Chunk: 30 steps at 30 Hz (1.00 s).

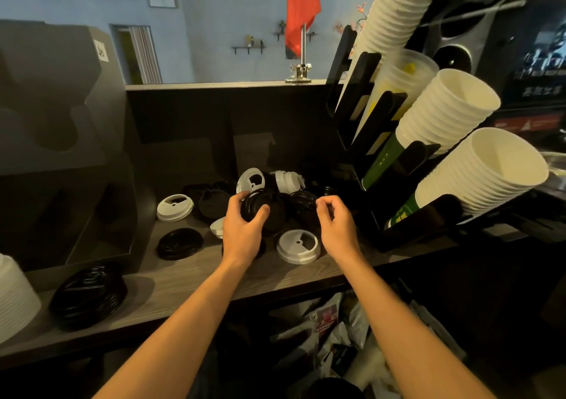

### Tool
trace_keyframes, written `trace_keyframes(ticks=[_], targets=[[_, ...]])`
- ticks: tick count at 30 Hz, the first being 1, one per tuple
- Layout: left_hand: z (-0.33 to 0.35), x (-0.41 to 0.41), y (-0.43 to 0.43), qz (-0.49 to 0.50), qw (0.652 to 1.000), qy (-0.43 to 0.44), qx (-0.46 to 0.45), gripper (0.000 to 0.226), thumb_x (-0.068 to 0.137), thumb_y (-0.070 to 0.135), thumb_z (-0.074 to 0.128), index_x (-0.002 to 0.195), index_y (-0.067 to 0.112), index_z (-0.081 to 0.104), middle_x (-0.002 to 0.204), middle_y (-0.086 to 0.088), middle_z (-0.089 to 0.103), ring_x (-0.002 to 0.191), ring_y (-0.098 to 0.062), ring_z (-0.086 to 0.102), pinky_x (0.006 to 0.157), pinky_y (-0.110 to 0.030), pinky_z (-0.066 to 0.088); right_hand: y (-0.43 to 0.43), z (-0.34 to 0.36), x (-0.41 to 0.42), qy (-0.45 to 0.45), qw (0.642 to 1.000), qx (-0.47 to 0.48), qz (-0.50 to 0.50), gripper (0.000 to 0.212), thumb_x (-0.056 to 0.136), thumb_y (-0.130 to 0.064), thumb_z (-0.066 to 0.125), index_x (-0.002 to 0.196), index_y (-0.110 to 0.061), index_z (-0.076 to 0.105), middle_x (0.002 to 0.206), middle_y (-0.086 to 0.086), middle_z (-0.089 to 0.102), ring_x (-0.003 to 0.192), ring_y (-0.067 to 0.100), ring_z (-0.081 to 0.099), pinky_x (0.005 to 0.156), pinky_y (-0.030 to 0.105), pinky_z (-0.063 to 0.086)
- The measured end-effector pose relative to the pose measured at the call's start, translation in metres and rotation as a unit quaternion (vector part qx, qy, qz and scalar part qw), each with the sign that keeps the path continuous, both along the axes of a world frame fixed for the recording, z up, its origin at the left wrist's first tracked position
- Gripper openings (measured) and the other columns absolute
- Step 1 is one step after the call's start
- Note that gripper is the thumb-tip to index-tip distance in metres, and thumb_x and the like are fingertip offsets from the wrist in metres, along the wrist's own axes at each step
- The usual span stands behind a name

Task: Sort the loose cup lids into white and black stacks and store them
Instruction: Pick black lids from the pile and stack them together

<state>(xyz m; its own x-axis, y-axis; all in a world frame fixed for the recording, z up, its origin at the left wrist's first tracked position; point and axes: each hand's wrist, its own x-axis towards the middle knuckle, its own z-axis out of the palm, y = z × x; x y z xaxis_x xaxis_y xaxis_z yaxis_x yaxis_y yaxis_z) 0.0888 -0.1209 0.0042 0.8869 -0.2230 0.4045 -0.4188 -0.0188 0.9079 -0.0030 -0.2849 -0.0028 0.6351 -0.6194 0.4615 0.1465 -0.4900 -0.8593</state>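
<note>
1. Two bare hands are seen over a heap of loose lids (303,207) on the wooden counter (183,279).
2. A small stack of black lids (255,204) is gripped by the left hand (243,230), with the thumb on the near side and the fingers curled over the far rim.
3. The right hand (337,224) is held just right of that stack, fingers curled and thumb close to forefinger (whether anything is pinched cannot be told).
4. One white lid (298,245) is seen lying flat between the wrists. A second white lid (174,207) is set left of the heap, with a single black lid (180,243) in front of it.
5. A taller black stack (88,296) is placed at the counter's near left, beside a white stack (15,300) (cut off by the frame edge).
6. Paper cups (490,178) are racked at the right.
</note>
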Motion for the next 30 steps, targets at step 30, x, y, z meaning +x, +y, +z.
trace_keyframes(ticks=[30], targets=[[0.002, 0.001, 0.001, -0.028, 0.999, 0.009, -0.042, 0.051, 0.093, 0.035, 0.074, 0.137, 0.030, 0.049, 0.134, 0.006, 0.060, 0.125, -0.010, 0.059, 0.106, -0.039, 0.052, 0.027, 0.014, 0.013, -0.096, 0.946, 0.269, 0.153, 0.045, 0.089, -0.017, 0.074, 0.129, -0.030, 0.060, 0.120, -0.008, 0.069, 0.109, 0.006, 0.066, 0.090, 0.026, 0.056]])
